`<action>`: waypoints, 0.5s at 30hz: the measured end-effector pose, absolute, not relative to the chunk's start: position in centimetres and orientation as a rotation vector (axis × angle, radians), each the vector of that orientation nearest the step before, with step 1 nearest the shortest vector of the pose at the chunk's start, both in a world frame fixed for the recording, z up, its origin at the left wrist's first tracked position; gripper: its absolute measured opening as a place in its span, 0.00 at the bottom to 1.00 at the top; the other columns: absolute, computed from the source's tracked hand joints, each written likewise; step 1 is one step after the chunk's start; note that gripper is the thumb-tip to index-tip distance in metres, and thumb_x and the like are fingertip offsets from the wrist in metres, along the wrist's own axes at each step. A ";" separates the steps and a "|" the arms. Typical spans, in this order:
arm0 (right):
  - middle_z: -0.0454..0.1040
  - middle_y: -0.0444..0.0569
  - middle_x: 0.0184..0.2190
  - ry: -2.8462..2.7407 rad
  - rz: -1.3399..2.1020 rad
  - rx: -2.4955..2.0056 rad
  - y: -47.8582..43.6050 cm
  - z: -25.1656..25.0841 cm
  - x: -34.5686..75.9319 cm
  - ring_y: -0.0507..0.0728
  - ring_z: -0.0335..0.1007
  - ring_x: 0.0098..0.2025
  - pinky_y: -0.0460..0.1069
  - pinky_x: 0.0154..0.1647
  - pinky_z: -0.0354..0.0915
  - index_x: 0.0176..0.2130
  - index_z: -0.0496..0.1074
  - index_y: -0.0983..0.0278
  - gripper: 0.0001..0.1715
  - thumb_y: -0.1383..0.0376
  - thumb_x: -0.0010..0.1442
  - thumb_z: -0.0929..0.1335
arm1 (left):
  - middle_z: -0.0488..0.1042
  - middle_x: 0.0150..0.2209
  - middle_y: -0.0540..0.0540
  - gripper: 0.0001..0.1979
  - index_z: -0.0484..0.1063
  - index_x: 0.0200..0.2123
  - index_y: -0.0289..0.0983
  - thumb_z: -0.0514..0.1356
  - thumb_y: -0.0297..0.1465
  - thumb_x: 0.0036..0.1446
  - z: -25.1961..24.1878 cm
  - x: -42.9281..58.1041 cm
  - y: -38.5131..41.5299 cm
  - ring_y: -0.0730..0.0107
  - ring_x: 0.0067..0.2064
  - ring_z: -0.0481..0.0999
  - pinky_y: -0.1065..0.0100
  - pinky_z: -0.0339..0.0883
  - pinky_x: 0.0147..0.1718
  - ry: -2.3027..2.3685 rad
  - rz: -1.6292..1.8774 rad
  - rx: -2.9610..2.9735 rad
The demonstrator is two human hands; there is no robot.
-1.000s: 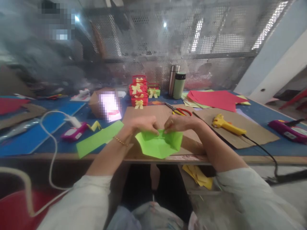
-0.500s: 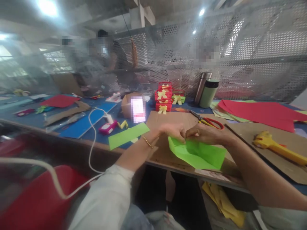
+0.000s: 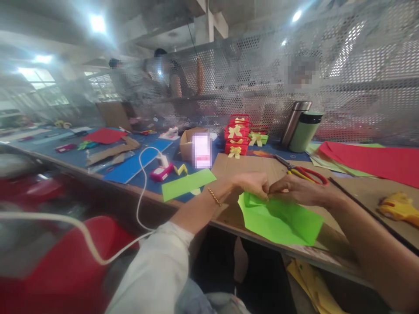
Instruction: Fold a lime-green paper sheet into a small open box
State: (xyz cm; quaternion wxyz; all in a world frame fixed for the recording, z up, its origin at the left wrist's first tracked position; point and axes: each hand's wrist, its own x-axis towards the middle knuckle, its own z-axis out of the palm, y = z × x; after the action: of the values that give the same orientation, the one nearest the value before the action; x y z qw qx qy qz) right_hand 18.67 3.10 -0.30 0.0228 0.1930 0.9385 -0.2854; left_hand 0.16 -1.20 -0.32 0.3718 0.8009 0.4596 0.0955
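Note:
A bright green sheet, folded with raised sides, lies on brown cardboard at the table's front edge. My left hand pinches its far edge, and my right hand grips the same edge just beside it. Both hands are closed, their knuckles nearly touching; the fingertips are partly hidden. Left of my left wrist rests a flat green strip. Scissors with red and yellow handles lie behind my right hand.
Small red boxes with yellow bows are stacked at the back, near a steel flask and a green bottle. A yellow glue gun lies at right. Left are a lit phone, a purple box and a white cable.
The view has swung left, so things appear farther right. Both hands still grip the green sheet's far edge, and its near part appears slightly flatter.

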 end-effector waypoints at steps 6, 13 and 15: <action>0.63 0.45 0.22 2.928 -0.867 0.666 3.3 -0.5 18.8 0.54 0.57 0.26 0.50 0.28 0.53 0.22 0.65 0.62 0.23 0.47 0.57 0.64 | 0.55 0.14 0.55 0.18 0.64 0.10 0.35 0.69 0.29 0.42 0.1 -0.4 -1.3 0.79 0.20 0.53 0.70 0.44 0.20 1.106 0.271 1.965; 0.68 0.51 0.23 2.882 -0.836 0.585 4.7 -1.4 19.5 0.56 0.60 0.26 0.53 0.30 0.53 0.23 0.66 0.62 0.18 0.54 0.59 0.64 | 0.68 0.16 0.50 0.12 0.72 0.14 0.34 0.68 0.26 0.44 0.3 -0.5 -1.7 0.76 0.21 0.65 0.73 0.55 0.21 1.134 0.179 1.834; 0.69 0.51 0.23 2.944 -0.743 0.671 4.5 -1.3 19.5 0.56 0.62 0.26 0.53 0.30 0.55 0.22 0.67 0.62 0.19 0.54 0.58 0.65 | 0.71 0.17 0.49 0.10 0.75 0.15 0.34 0.68 0.25 0.45 0.5 -0.4 -1.8 0.74 0.22 0.67 0.73 0.59 0.21 1.164 0.184 1.822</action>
State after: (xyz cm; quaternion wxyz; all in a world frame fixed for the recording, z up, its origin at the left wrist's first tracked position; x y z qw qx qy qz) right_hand 19.45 4.52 -1.27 0.0160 0.2159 0.9466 -0.2390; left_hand -0.41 -1.83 0.53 0.4671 0.7424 0.4743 0.0752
